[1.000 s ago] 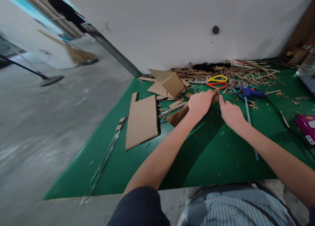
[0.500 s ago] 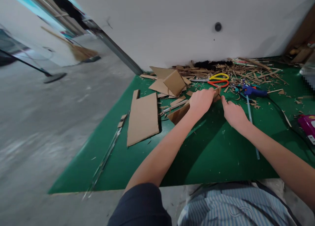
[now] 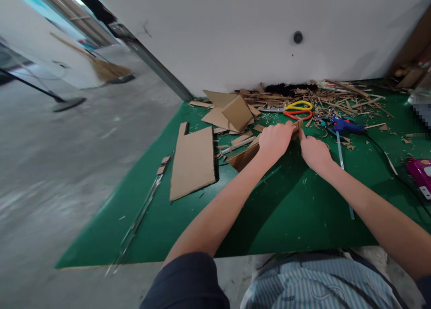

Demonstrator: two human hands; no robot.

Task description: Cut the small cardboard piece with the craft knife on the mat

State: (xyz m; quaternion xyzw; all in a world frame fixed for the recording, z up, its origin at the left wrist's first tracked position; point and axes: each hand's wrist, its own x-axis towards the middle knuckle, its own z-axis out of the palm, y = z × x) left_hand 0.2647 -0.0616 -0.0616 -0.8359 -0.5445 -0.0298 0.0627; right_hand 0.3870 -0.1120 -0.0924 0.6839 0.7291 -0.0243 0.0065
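Observation:
My left hand (image 3: 274, 140) is curled over the top of a folded brown cardboard piece (image 3: 244, 157) on the green table mat (image 3: 286, 210), gripping it. To its right, my right hand (image 3: 314, 152) rests on the mat with the forefinger stretched out, its tip touching the cardboard's right end. The other right fingers are curled under. Just beyond the hands lie scissors with yellow and orange handles (image 3: 296, 110) and a blue glue gun (image 3: 345, 126).
A large flat cardboard sheet (image 3: 193, 161) lies left of the hands, with smaller cardboard pieces (image 3: 229, 111) behind it. Cardboard scraps (image 3: 336, 98) pile along the white wall. A metal ruler (image 3: 141, 214) lies near the mat's left edge. A pink object (image 3: 420, 176) sits at far right.
Both hands stay on the cardboard piece; the right forefinger has pressed slightly closer to its end. The view shifted a little.

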